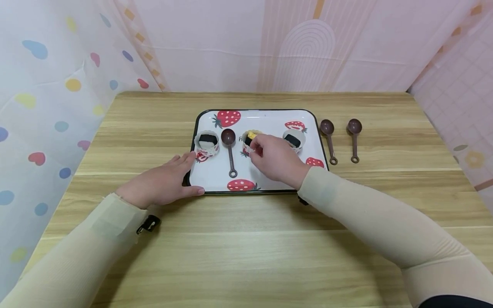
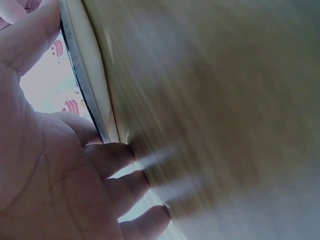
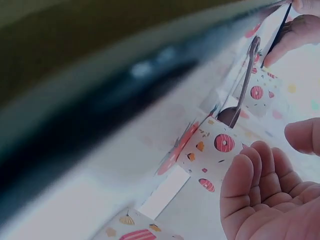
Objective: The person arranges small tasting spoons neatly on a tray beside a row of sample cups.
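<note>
tray's near-left corner touched by left hand (image 1: 163, 179), fingers straight, nothing gripped | right hand (image 1: 275, 158) held half-curled at middle cup (image 1: 247, 149), thumb apart, nothing gripped | yellow-topped sushi (image 1: 252, 135) seated in middle cup, between tray (image 1: 212, 182) left/right edges

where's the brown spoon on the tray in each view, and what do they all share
head: the brown spoon is left of centre, just right of the left cup
left wrist: not in it
right wrist: upper right, partly behind the middle cup
shared landmark: the left hand, at the tray's edge
</note>
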Demonstrator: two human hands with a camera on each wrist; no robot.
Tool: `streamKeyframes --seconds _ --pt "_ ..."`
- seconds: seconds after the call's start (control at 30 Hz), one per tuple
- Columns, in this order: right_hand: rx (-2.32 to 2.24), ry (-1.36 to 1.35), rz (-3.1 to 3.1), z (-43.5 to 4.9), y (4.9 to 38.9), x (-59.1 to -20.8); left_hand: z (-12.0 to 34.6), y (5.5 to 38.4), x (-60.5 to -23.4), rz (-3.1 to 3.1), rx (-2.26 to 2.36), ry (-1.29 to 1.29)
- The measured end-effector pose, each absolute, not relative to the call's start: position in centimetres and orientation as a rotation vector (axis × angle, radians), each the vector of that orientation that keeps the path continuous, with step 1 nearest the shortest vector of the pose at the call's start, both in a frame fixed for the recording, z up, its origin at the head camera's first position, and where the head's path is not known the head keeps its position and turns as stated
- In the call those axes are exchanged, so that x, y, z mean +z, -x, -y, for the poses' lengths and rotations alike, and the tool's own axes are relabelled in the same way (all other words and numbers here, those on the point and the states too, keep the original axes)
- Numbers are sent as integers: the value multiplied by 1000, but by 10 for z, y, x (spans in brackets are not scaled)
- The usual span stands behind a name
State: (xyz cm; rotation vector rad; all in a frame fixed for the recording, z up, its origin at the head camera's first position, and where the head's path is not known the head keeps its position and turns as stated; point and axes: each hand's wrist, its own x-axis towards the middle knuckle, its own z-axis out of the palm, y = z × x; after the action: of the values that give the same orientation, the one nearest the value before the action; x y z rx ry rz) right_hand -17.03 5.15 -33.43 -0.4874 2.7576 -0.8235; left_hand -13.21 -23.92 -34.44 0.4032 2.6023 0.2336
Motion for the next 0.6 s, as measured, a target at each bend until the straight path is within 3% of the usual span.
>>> streamKeyframes --seconds 0.6 --pt "-977 480 -2811 -60 171 -325 239 134 -345 -2589 234 -380"
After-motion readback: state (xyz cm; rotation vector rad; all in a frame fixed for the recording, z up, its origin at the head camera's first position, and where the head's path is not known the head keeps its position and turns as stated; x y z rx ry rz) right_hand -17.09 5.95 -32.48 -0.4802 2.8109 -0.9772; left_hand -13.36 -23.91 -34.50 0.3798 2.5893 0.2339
